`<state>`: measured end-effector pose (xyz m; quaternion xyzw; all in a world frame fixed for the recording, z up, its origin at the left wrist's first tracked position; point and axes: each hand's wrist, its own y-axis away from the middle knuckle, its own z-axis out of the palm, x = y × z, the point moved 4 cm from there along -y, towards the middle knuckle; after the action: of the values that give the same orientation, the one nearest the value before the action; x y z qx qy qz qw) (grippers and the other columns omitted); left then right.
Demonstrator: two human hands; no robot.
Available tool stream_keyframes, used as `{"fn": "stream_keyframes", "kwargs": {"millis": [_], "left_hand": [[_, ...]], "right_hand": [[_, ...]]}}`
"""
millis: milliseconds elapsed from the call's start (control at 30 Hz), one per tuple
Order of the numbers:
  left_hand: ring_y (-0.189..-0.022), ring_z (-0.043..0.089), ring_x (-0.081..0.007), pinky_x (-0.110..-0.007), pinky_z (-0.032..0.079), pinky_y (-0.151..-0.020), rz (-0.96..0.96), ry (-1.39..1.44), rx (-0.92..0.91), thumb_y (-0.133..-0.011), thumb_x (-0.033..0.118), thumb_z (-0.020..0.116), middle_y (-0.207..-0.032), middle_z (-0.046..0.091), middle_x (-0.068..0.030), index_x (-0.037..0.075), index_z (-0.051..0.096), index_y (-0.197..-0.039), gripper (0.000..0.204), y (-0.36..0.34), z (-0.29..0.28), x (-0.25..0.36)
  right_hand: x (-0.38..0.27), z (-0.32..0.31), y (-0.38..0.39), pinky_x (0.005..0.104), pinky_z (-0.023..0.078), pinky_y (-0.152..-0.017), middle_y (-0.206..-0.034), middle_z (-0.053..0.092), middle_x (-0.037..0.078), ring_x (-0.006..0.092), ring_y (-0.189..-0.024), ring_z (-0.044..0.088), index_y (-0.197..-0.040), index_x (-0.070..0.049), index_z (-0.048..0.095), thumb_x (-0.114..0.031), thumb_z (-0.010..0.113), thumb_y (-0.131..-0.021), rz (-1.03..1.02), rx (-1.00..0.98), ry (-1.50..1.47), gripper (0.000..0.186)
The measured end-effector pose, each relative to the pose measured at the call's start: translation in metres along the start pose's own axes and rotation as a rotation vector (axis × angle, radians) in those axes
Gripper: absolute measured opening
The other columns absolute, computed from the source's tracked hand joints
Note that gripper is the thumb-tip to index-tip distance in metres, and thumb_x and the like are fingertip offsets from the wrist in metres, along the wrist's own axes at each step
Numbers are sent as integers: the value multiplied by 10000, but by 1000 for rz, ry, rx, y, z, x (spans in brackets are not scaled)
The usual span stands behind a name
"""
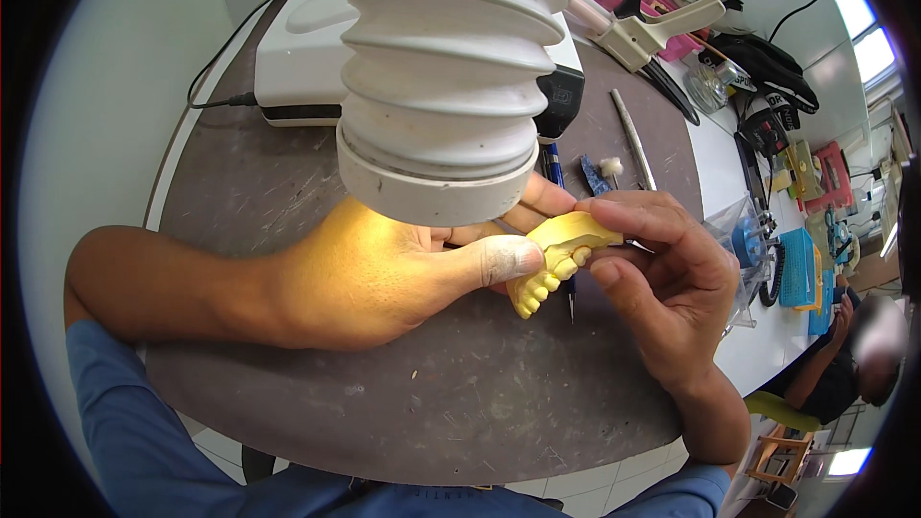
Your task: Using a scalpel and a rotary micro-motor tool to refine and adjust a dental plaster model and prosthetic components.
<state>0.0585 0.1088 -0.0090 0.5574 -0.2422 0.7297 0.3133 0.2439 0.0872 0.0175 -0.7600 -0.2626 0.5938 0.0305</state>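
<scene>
A yellow dental cast (568, 230) with a row of moulded teeth is held over the brown work board, below the mouth of a white ribbed hose. My left hand (384, 278) grips the cast from the left, its dusty thumb pressed on the near face and its other fingers behind. From the right, my right hand (676, 273) closes on the other end, with fingertips on the upper edge and the thumb close to a paler tooth (581, 256). Whether that tooth is a separate piece I cannot tell. A blue pen (553, 165) lies partly hidden behind the cast.
The white suction hose (451, 67) hangs low over the board (413, 412), in front of a white machine (297, 67). Right of it lie a metal rod (633, 139), a small white-tipped piece (610, 168) and a beige-handled tool (638, 38). Another person (844, 364) sits at far right.
</scene>
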Motion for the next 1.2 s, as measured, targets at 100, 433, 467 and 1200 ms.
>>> {"fn": "stream_keyframes", "kwargs": {"millis": [100,433,467,1200], "left_hand": [[-1125,585,-170,-317,502,-975,9,38,24,-974,75,536,-1223,580,-149,-38,438,-1320,377,1,1,-1],[-1106,602,-189,-320,518,-956,-24,31,46,-924,22,611,-1176,601,-158,-47,501,-1245,347,2,2,0],[-1096,608,-190,-320,521,-953,-27,23,57,-916,18,622,-1159,610,-157,-50,514,-1229,337,3,2,0],[-1141,594,-192,-304,508,-972,116,10,111,-896,-33,620,-1205,527,-139,-1,385,-1287,458,8,9,2]], "right_hand": [[0,0,0,289,581,-878,-1146,606,189,226,-1058,638,-1152,62,630,109,656,-830,-34,-12,-3,327],[2,2,3,284,549,-871,-1102,604,179,211,-1029,626,-1085,48,617,39,693,-842,-3,3,-25,255],[2,3,3,287,516,-867,-1089,600,174,204,-1020,607,-1075,30,607,-22,714,-851,29,2,-13,255],[-11,5,8,246,580,-679,-1078,645,139,158,-861,681,-1111,46,598,-100,827,-759,-137,14,325,445]]}}
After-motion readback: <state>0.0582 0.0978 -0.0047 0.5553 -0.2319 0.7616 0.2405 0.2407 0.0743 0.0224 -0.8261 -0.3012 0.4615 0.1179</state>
